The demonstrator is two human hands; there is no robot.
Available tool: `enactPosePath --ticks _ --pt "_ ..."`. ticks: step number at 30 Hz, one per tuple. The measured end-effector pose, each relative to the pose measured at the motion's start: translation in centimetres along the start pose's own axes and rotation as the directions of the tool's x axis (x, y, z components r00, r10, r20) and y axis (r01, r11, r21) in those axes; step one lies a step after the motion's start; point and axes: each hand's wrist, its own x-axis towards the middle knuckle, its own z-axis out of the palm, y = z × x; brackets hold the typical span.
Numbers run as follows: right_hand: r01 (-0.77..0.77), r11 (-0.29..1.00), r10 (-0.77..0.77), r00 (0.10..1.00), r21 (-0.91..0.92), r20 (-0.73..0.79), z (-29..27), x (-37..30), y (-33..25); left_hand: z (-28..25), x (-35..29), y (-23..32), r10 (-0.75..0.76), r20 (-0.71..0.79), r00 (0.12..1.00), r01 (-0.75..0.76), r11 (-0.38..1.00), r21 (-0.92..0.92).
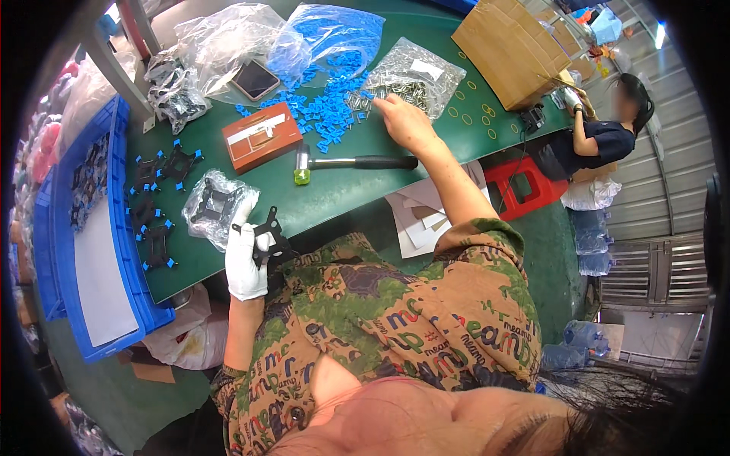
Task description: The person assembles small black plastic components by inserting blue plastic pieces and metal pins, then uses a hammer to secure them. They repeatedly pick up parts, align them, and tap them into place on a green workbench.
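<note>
My left hand (pixel 245 262), in a white glove, grips a black four-armed bracket (pixel 274 234) at the table's near edge. Beside it lies a clear plastic bag (pixel 204 228) with another black bracket (pixel 217 204) on it. My bare right hand (pixel 407 123) reaches to the far side, its fingertips drawn together beside small metal pieces (pixel 363 103) and a heap of blue clips (pixel 327 110). Whatever those fingertips hold is too small to make out. Several black brackets with blue clips on their arms (pixel 158 247) lie at the left.
A hammer (pixel 357 162) and a brown box (pixel 262 137) lie in the middle. Behind are a phone (pixel 255 80), a bag of metal pieces (pixel 414 76) and a blue bag (pixel 334 34). A blue crate (pixel 141 304) stands left; a cardboard box (pixel 509 53), red stool (pixel 525 186) and seated person (pixel 601 140) are right.
</note>
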Motion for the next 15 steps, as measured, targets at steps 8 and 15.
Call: enactPosePath --ticks 8,15 --pt "0.066 0.997 -0.063 0.991 -0.029 0.114 0.8 1.1 -0.6 -0.9 -0.1 -0.7 0.015 0.024 1.0 -0.015 1.0 -0.015" --pt "0.175 0.984 -0.177 0.982 -0.026 -0.069 1.5 3.9 0.5 -0.2 0.0 -0.4 0.007 -0.016 1.0 -0.006 0.999 0.053"
